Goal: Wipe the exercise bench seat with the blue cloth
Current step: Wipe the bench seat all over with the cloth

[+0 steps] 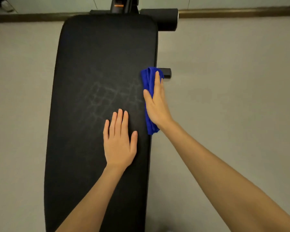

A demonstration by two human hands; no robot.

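The long black bench seat runs from the bottom of the view to the far wall. Faint pale grid-like marks show on its middle. A folded blue cloth lies along the seat's right edge. My right hand presses flat on the cloth, fingers extended, thumb toward the seat. My left hand rests flat on the seat, fingers spread, a little left of and nearer than the cloth, holding nothing.
A black foam roller sticks out at the bench's far right end, and a short black peg juts from the right side just beyond the cloth. Grey floor lies on both sides. A dark baseboard runs along the far wall.
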